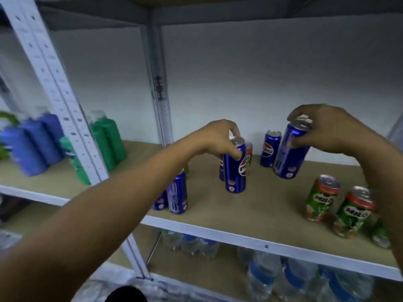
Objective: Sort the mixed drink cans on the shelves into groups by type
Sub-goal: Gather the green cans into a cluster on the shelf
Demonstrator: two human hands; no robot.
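Note:
My left hand (pixel 220 138) grips the top of a blue Pepsi can (pixel 235 171) that stands upright on the brown shelf (pixel 261 203). My right hand (pixel 331 129) holds a second blue Pepsi can (pixel 287 158) by its top, tilted and lifted just above the shelf. Another Pepsi can (pixel 268 149) stands behind it near the wall. A green Milo can (pixel 249 156) shows behind the left-hand can. Two more Pepsi cans (pixel 177 192) stand by the shelf's front edge under my left forearm. Green Milo cans (pixel 321 198) (pixel 353 212) stand at the front right.
A white metal upright (pixel 160 92) divides the shelving at the back, and another upright (pixel 56 83) stands in front at left. Blue and green cans (pixel 39 140) crowd the left bay, blurred. Water bottles (pixel 266 275) fill the shelf below.

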